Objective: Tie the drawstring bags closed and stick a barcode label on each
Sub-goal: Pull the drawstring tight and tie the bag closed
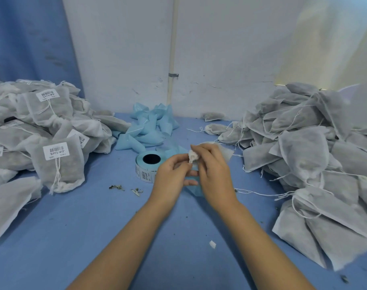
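A grey-white drawstring bag [225, 152] is held up over the middle of the blue table, its gathered neck [193, 156] bunched between both hands. My right hand [215, 174] grips the neck, and most of the bag's body is hidden behind it. My left hand [171, 176] has curled fingers at the neck; the string itself cannot be made out. The roll of barcode labels [146, 167] lies flat just left of my left hand.
A heap of labelled bags [53, 130] fills the left side. Unlabelled bags with loose strings [308, 147] are piled on the right. Crumpled blue backing strips [149, 126] lie at the back by the wall. Dried herb crumbs [117, 187] dot the table [94, 237].
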Demonstrator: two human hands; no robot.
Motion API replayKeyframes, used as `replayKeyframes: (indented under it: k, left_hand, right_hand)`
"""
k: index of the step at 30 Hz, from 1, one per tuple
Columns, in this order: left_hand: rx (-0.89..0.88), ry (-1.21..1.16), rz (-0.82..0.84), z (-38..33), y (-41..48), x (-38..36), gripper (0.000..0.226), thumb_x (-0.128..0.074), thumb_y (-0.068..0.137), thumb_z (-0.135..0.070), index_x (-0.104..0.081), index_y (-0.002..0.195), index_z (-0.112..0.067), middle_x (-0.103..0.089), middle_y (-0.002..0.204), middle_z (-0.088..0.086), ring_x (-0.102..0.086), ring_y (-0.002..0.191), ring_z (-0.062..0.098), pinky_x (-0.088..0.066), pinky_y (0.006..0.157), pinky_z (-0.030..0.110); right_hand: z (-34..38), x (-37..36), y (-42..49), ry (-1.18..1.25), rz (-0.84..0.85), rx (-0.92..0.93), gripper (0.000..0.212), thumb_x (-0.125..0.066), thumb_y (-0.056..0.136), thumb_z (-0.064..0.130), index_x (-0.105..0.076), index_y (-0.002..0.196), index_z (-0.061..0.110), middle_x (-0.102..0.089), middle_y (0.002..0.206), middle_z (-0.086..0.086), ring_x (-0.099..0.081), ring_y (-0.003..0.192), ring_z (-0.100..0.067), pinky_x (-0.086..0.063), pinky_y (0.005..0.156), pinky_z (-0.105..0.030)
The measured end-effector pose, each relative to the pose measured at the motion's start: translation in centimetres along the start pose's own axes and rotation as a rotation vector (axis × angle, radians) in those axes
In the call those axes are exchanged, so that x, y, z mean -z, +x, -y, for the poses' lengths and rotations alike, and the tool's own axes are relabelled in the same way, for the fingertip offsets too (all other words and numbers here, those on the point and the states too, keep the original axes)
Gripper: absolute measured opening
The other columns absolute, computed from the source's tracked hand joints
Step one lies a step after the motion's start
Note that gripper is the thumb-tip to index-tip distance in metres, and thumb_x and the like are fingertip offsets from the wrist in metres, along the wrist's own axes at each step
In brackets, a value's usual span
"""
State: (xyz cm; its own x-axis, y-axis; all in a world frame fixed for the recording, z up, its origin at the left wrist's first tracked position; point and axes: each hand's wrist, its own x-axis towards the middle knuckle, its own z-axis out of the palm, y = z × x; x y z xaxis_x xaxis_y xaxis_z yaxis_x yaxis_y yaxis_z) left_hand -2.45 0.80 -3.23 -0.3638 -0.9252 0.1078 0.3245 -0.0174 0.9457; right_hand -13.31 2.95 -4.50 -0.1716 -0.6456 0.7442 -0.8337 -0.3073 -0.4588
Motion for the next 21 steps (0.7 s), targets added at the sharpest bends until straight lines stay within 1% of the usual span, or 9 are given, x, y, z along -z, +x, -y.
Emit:
replayKeyframes:
  k: [3, 6, 8, 10, 12, 14, 16, 18, 21]
  left_hand:
    - [0.023, 0.059, -0.045, 0.6, 0.1, -0.1, 0.018, -0.05, 0.09, 0.003, -0.064, 0.089, -0.009, -0.071, 0.085, 0.009, -0.071, 0.076, 0.015, -0.058, 0.069, 0.025]
    - [-0.015, 0.244, -0.102, 1.2, 0.2, 0.2, 0.013, -0.057, 0.09, -0.003, -0.063, 0.081, -0.01, -0.068, 0.069, 0.004, -0.064, 0.055, 0.007, -0.054, 0.057, 0.019]
    - [-0.018, 0.336, -0.131, 1.2, 0.3, 0.4, 0.013, -0.059, 0.09, -0.009, -0.063, 0.077, -0.008, -0.063, 0.06, 0.001, -0.055, 0.046, 0.006, -0.048, 0.051, 0.019]
    - [0.039, 0.296, -0.139, 0.9, 0.6, 0.4, 0.019, -0.057, 0.09, -0.01, -0.06, 0.071, -0.008, -0.055, 0.056, -0.001, -0.047, 0.042, 0.005, -0.04, 0.046, 0.018]
    - [0.144, 0.04, -0.116, 0.4, 0.7, 0.4, 0.022, -0.051, 0.091, -0.006, -0.056, 0.07, -0.007, -0.045, 0.057, 0.004, -0.039, 0.04, 0.006, -0.03, 0.039, 0.016]
    - [0.222, -0.225, -0.085, -0.2, 0.8, 0.4, 0.02, -0.045, 0.093, -0.003, -0.057, 0.076, -0.003, -0.037, 0.057, 0.005, -0.034, 0.039, 0.007, -0.023, 0.035, 0.016]
    - [0.235, -0.28, -0.064, -0.5, 1.1, 0.9, 0.021, -0.041, 0.095, -0.005, -0.06, 0.085, -0.001, -0.034, 0.05, -0.001, -0.029, 0.036, 0.006, -0.02, 0.033, 0.015]
    - [0.215, -0.225, -0.05, -0.7, 1.3, 1.5, 0.024, -0.038, 0.095, -0.006, -0.061, 0.087, -0.004, -0.033, 0.044, -0.006, -0.026, 0.034, 0.006, -0.018, 0.035, 0.016]
    - [0.188, -0.164, -0.042, -0.8, 1.4, 1.7, 0.026, -0.036, 0.094, -0.004, -0.061, 0.086, -0.008, -0.033, 0.044, -0.006, -0.027, 0.034, 0.006, -0.016, 0.037, 0.017]
  right_hand:
    - [-0.3, 0.0, -0.4, -0.004, 0.069, -0.042, 0.041, -0.045, 0.089, -0.014, -0.058, 0.126, -0.001, -0.056, 0.127, -0.012, -0.052, 0.118, -0.025, -0.035, 0.101, -0.019]
    - [-0.2, 0.0, -0.4, 0.037, 0.08, -0.092, 0.045, -0.043, 0.093, -0.009, -0.051, 0.135, 0.005, -0.048, 0.141, -0.006, -0.044, 0.13, -0.016, -0.029, 0.108, -0.015]
    - [0.1, -0.3, -0.4, 0.042, 0.013, -0.124, 0.044, -0.048, 0.094, -0.001, -0.049, 0.136, 0.01, -0.048, 0.138, 0.001, -0.047, 0.123, -0.008, -0.035, 0.101, -0.017]
    - [0.9, -0.6, -0.6, 0.053, -0.116, -0.165, 0.029, -0.055, 0.091, 0.014, -0.058, 0.119, 0.016, -0.052, 0.114, 0.009, -0.052, 0.095, -0.001, -0.041, 0.08, -0.018]
    - [1.8, -0.6, -1.0, 0.124, -0.152, -0.154, 0.011, -0.053, 0.086, 0.031, -0.06, 0.087, 0.022, -0.055, 0.082, 0.012, -0.049, 0.07, -0.004, -0.04, 0.065, -0.023]
    - [2.3, -0.5, -1.4, 0.176, -0.014, -0.165, 0.027, -0.043, 0.081, 0.043, -0.056, 0.062, 0.03, -0.055, 0.055, 0.003, -0.048, 0.054, -0.014, -0.041, 0.056, -0.032]
    - [2.5, -0.4, -1.6, 0.16, 0.195, -0.238, 0.036, -0.038, 0.077, 0.047, -0.054, 0.05, 0.029, -0.056, 0.051, -0.002, -0.048, 0.049, -0.02, -0.044, 0.056, -0.039]
    - [2.3, -0.5, -1.4, 0.026, 0.351, -0.36, 0.036, -0.042, 0.08, 0.041, -0.056, 0.052, 0.025, -0.059, 0.053, -0.002, -0.054, 0.056, -0.022, -0.047, 0.06, -0.039]
    - [1.6, -0.8, -1.0, -0.483, 0.365, -0.41, 0.031, -0.042, 0.093, 0.03, -0.061, 0.075, 0.014, -0.067, 0.087, -0.016, -0.059, 0.082, -0.036, -0.037, 0.064, -0.033]
